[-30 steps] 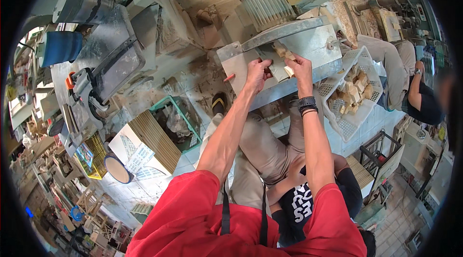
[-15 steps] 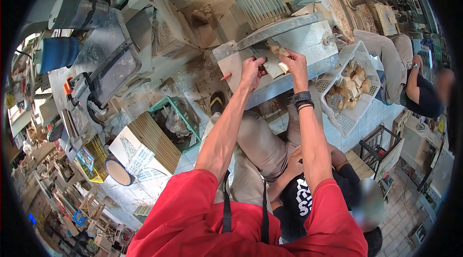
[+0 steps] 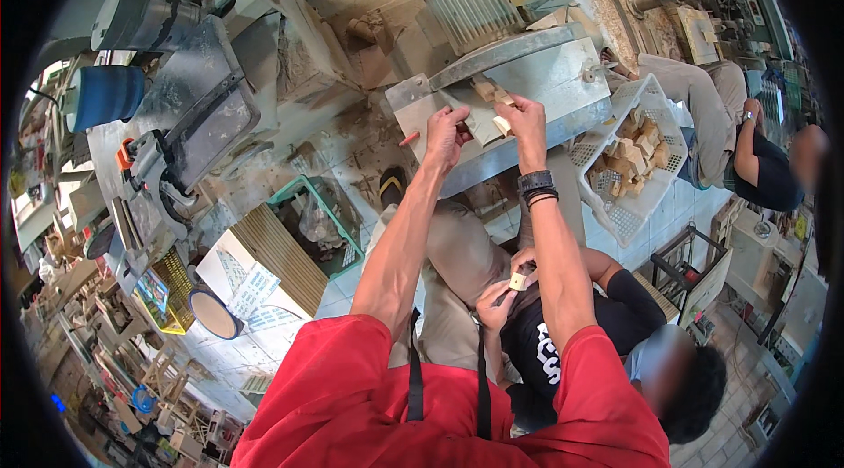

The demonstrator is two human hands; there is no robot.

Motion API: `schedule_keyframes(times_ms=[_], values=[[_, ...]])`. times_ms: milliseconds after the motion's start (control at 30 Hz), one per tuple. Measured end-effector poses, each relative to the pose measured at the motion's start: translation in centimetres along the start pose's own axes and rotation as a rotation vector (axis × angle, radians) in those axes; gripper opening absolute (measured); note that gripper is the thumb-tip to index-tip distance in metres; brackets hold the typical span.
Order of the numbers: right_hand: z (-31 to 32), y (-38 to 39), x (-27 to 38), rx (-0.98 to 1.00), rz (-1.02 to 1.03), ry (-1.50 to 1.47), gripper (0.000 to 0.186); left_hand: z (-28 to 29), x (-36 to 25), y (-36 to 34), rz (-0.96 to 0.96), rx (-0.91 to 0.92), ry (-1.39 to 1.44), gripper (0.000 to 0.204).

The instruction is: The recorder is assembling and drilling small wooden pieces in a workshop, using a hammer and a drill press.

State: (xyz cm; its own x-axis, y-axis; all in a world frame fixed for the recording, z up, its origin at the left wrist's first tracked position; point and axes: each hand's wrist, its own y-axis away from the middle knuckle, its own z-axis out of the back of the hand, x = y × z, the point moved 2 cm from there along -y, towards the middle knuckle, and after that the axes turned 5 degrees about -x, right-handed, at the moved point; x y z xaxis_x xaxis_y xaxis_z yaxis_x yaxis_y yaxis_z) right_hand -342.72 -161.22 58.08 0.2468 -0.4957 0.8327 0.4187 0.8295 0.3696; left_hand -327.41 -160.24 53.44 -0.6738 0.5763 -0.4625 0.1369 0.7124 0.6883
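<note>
My right hand (image 3: 526,127) is closed on a small pale wooden block (image 3: 503,126) over the metal worktable (image 3: 558,86) of a disc sanding machine. Just beyond those fingers, more wood pieces (image 3: 486,88) lie by the dusty disc (image 3: 514,57). To the left, my left hand (image 3: 447,136) is over the table's front edge, its fingers curled in; whatever they hold, if anything, is hidden. A red handle (image 3: 409,139) sticks out from the table near it. Behind the disc is the ribbed motor (image 3: 475,7).
A white crate (image 3: 591,195) with several wood blocks stands right of the table. Close under my right arm, a seated person's hands (image 3: 494,305) hold a small block (image 3: 517,282). Another person (image 3: 769,169) sits far right. At left are a green crate (image 3: 352,259) and stacked boards (image 3: 277,261).
Both hands have shifted slightly left, and the left hand has moved a little away from the right. The seated person has leaned and now shows a block in the hands.
</note>
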Motion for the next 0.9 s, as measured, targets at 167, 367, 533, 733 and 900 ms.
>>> schedule_keyframes(times_ms=[167, 367, 533, 733, 900], values=[[-1.9, 2.2, 0.2, -0.042, -0.021, -0.082, 0.034, 2.0, -1.2, 0.3, 0.005, -0.007, -0.052, 0.011], [-2.5, 3.3, 0.4, -0.076, 0.001, -0.073, 0.034, 2.4, -2.4, 0.8, 0.056, 0.04, -0.147, 0.019], [-2.3, 3.7, 0.7, -0.034, -0.052, -0.134, 0.035, 2.1, -2.9, 1.8, 0.059, 0.022, -0.109, 0.015], [-2.4, 4.7, 1.1, -0.047, -0.161, -0.222, 0.034, 2.2, -3.3, 1.6, 0.059, -0.014, -0.164, 0.014], [-1.0, 2.9, -0.1, -0.07, -0.19, -0.374, 0.034, 0.7, -1.6, 1.0, 0.073, 0.021, -0.101, 0.013]])
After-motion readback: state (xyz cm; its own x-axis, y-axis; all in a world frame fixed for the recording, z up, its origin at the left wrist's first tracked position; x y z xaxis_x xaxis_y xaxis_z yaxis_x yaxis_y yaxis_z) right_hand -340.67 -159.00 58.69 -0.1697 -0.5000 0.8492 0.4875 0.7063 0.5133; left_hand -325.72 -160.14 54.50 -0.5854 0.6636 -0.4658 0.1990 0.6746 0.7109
